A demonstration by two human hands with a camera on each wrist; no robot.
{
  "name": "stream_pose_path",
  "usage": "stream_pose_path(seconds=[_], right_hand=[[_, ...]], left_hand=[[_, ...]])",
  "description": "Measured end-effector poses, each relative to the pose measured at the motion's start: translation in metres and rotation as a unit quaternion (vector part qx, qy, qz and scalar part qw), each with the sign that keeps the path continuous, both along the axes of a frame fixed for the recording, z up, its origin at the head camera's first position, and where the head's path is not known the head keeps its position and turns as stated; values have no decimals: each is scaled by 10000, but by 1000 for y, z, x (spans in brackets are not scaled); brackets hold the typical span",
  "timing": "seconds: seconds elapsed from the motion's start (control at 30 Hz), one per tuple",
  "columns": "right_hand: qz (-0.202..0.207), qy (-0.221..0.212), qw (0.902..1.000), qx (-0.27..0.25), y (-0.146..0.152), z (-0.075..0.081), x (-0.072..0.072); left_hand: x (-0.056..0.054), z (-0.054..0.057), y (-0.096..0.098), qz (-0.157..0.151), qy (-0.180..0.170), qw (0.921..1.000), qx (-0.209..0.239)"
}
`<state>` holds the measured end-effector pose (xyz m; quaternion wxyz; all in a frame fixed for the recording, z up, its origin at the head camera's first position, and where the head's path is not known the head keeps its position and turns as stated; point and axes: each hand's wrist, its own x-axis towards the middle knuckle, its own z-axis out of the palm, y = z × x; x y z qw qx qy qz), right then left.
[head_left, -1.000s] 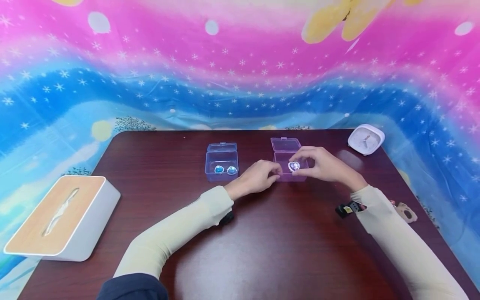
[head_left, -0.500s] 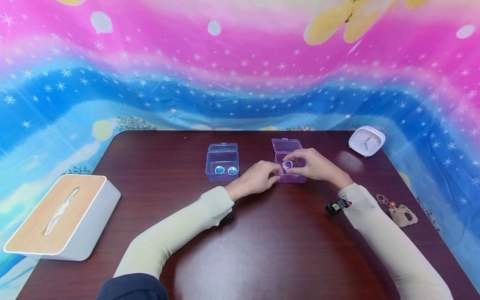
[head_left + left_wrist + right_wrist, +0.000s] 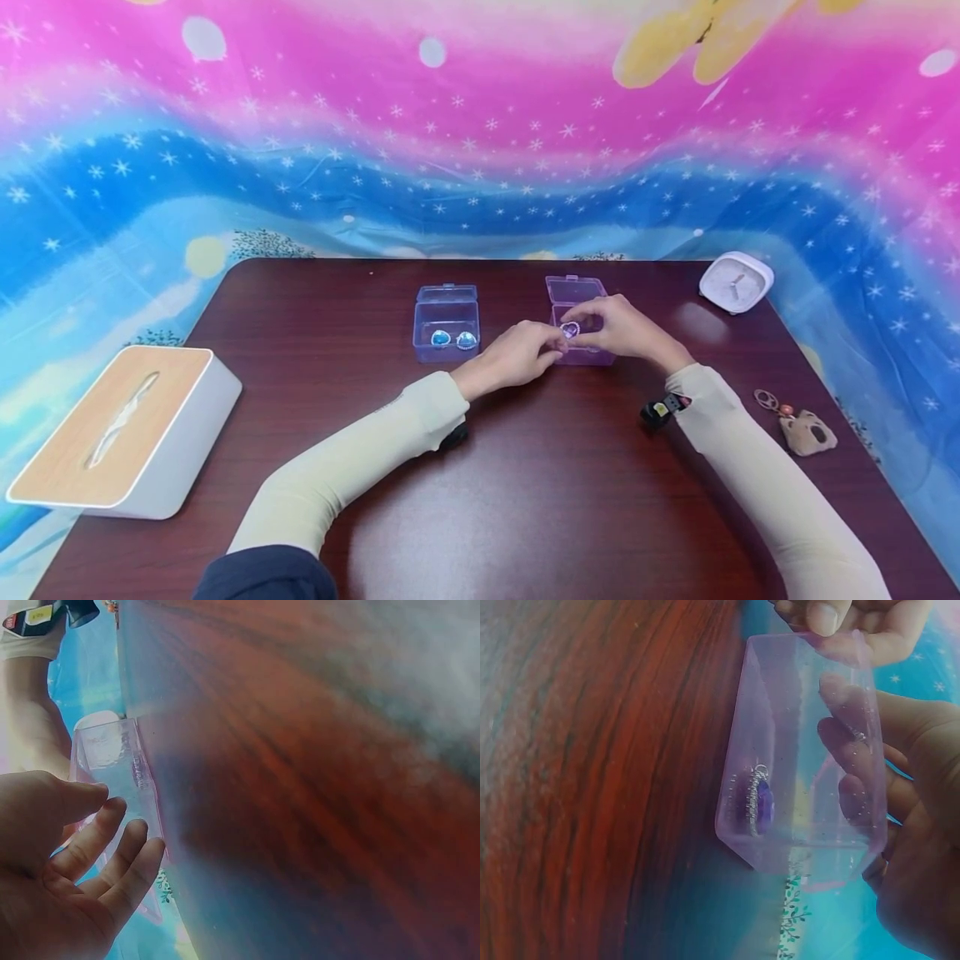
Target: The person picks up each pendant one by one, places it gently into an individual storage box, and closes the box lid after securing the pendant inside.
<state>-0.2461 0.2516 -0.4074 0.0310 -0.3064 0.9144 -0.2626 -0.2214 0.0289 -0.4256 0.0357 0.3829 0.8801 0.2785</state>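
My right hand [image 3: 628, 327] reaches into an open clear pink-purple plastic box [image 3: 588, 358] and pinches a heart-shaped purple jewel [image 3: 570, 331] with a beaded silvery edge. In the right wrist view its fingers show through the box wall. A second purple jewel [image 3: 763, 806] lies inside the box, near the bottom. My left hand [image 3: 520, 354] is at the box's left side, thumb and fingertips holding the rim; the left wrist view shows the thumb close to the curved index finger. To the left stands an open clear blue box [image 3: 445, 317] with two blue jewels [image 3: 440, 338] in it.
A white tissue box [image 3: 120, 429] with a wooden top stands at the left. At the back right is a white clock [image 3: 737, 283]. A key ring with a beige plush charm [image 3: 807, 433] lies beside my right forearm. A patterned curtain hangs behind the table [image 3: 450, 508].
My right hand has moved left and slightly lower with the jewel, closer to the left hand. The key ring has come into view from behind the right sleeve. The left hand stays put.
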Motion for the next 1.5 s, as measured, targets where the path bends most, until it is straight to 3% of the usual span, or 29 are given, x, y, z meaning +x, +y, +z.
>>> stream_pose_path(seconds=[0.3, 0.57, 0.77, 0.93, 1.03, 1.13, 1.23, 1.3, 1.4, 1.5], right_hand=[[-87, 188, 9991, 360, 1, 1, -3], [-123, 129, 9998, 29, 8, 7, -2], [-415, 557, 9973, -253, 20, 12, -2], [-1035, 888, 9885, -661, 32, 12, -6], [-1659, 543, 9817, -765, 38, 10, -9], [-2126, -329, 9733, -795, 43, 9, -12], [-2406, -1324, 9572, -912, 46, 8, -15], [-2512, -1753, 9456, -1094, 47, 6, -16], [-2673, -2015, 9323, -1371, 45, 1, -18], [-2632, -2202, 9257, -1589, 39, -7, -21]], left_hand=[[-1, 3, 2, -1, 50, 10000, -6], [-3, 4, 3, 33, 52, 10000, -53], [-3, 4, 4, 66, 64, 9999, -44], [-1, 3, 5, 187, 47, 9998, -48], [0, 2, 5, 337, 13, 9994, -30], [2, 2, 5, 656, -163, 9976, 126], [3, 4, 6, 1003, -546, 9930, 307], [3, 5, 7, 1118, -845, 9890, 473], [-1, 5, 8, 1090, -1346, 9822, 729], [-3, 2, 8, 1124, -1871, 9716, 908]])
